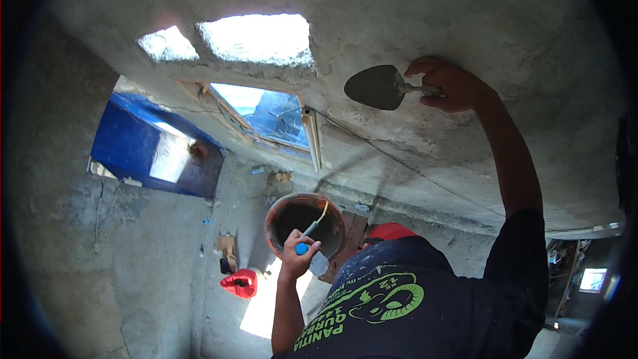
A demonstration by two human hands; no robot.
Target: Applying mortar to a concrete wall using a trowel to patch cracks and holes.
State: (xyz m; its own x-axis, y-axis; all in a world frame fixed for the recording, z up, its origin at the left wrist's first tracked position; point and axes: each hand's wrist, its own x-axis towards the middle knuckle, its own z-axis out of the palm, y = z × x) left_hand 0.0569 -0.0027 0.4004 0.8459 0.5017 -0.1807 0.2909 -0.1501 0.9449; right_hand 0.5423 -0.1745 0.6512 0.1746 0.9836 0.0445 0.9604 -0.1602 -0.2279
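My right hand (452,85) is raised at the upper right, fingers around the handle of a pointing trowel (375,88). The dark, rounded blade points left, close in front of the rough grey wall. Lower down, my left hand (296,256) is closed at the near edge of a reddish round bucket (271,226) with a dark inside. In that fist is a tool with a blue round end (302,248). A grey-green grip with a bent yellow piece (323,211) runs from the hand over the bucket; whether it belongs to the same tool I cannot tell.
Two bright openings (258,40) pierce the wall above a wood-framed window (262,116). A cable (412,167) runs along the wall. On the floor lie a red container (239,283) and a brown board (351,238). A blue-framed opening (156,143) is at left.
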